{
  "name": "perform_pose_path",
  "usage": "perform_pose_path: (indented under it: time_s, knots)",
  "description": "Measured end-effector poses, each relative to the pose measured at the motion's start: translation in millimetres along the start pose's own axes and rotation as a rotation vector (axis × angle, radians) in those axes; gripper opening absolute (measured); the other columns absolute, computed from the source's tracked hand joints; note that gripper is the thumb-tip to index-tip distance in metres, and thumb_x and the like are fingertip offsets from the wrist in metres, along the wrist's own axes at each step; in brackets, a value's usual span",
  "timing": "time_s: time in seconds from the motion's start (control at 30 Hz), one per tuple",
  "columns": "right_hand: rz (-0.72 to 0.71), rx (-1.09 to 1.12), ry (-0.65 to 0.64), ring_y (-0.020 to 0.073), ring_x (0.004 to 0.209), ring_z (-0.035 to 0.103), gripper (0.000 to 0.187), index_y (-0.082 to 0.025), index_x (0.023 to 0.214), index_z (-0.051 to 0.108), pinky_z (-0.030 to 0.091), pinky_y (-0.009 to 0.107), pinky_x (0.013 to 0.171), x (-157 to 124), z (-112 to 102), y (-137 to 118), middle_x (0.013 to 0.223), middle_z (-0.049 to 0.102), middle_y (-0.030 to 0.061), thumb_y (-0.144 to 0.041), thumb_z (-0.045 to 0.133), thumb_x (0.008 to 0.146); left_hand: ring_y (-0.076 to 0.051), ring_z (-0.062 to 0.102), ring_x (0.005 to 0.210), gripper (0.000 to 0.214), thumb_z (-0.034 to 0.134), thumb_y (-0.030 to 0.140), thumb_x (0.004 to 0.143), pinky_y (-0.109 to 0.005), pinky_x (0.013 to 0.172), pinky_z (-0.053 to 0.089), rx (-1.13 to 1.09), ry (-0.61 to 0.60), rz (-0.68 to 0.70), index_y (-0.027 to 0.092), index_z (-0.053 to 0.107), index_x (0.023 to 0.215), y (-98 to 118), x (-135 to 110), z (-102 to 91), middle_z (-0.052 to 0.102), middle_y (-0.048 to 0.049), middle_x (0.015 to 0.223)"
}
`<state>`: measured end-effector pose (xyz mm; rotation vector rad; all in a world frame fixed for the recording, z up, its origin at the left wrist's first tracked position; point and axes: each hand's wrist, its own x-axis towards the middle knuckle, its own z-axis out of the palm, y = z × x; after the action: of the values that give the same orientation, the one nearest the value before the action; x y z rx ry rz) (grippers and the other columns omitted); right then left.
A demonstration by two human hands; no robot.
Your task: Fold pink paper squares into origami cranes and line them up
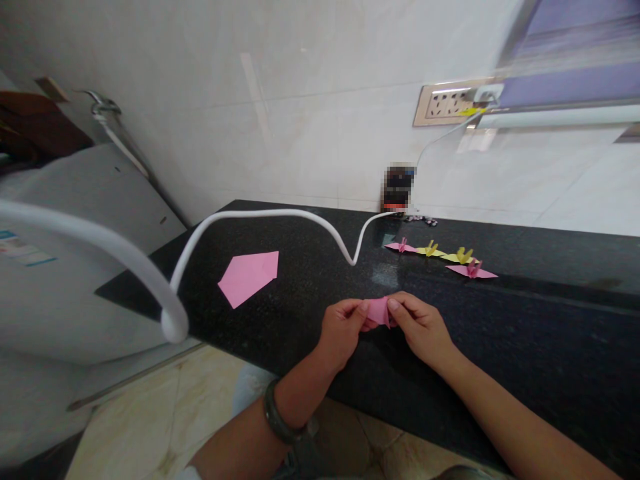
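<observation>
Both my hands pinch a small folded pink paper (379, 311) just above the black stone counter (525, 333). My left hand (343, 330) grips its left end with thumb and fingers closed; a dark bangle sits on that wrist. My right hand (420, 325) holds the right end, thumb pressed on top. To the left on the counter lies a flat pink paper sheet (249, 276) folded into a house-like shape.
A row of finished pink and yellow paper cranes (443, 257) lies farther back on the counter. A white cable (270, 217) loops across the counter toward a wall socket panel (453, 103). A small dark device (398, 189) stands against the wall. A white appliance (60, 253) stands left.
</observation>
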<state>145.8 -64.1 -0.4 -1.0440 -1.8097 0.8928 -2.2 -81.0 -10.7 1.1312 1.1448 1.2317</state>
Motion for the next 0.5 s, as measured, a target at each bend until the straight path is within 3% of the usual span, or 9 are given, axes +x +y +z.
perform_pose_path:
  time_s: [0.5]
  knots:
    - [0.024, 0.018, -0.006, 0.0121, 0.061, 0.048, 0.021, -0.018, 0.076, 0.053, 0.038, 0.024, 0.058, -1.3, -0.2, -1.1, 0.066, 0.051, 0.0005, -0.029, 0.037, 0.084, -0.011, 0.055, 0.056, 0.030, 0.048, 0.039, 0.074, -0.024, 0.056, 0.044, 0.003, -0.013, 0.008, 0.012, 0.061, 0.077, -3.8, 0.0, -0.5, 0.060, -0.0046, 0.062]
